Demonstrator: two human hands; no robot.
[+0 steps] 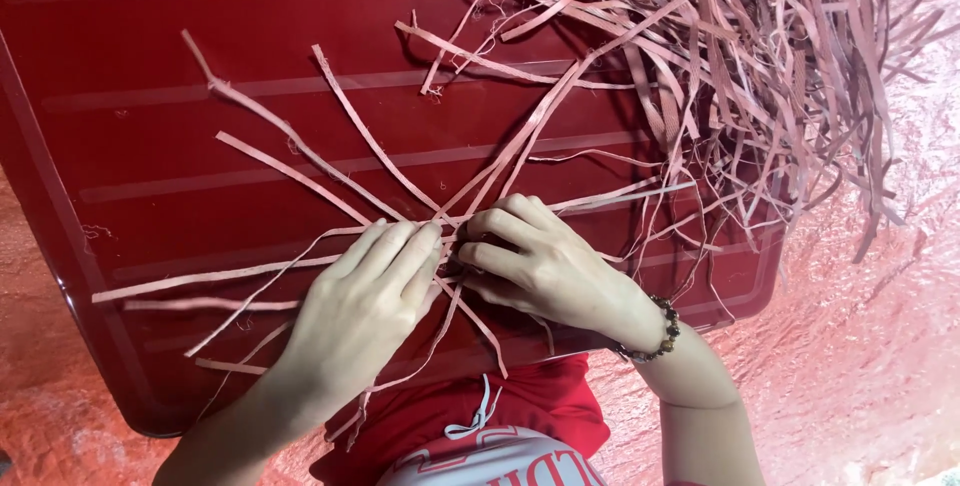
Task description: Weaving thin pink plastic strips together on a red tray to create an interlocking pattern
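Several thin pink strips (330, 171) fan out over a dark red table (150, 126) and cross at one spot near its front edge. My left hand (365, 306) lies flat with its fingers pressing down on that crossing. My right hand (535, 266), a bead bracelet (655, 336) on its wrist, curls over the same spot and pinches strips between fingers and thumb. The crossing itself is mostly hidden under both hands.
A large loose heap of the same pink strips (760, 66) lies at the back right, spilling over the table's edge. A pink woven sheet (860, 346) covers the ground around the table. My red shirt (480, 426) shows at the bottom.
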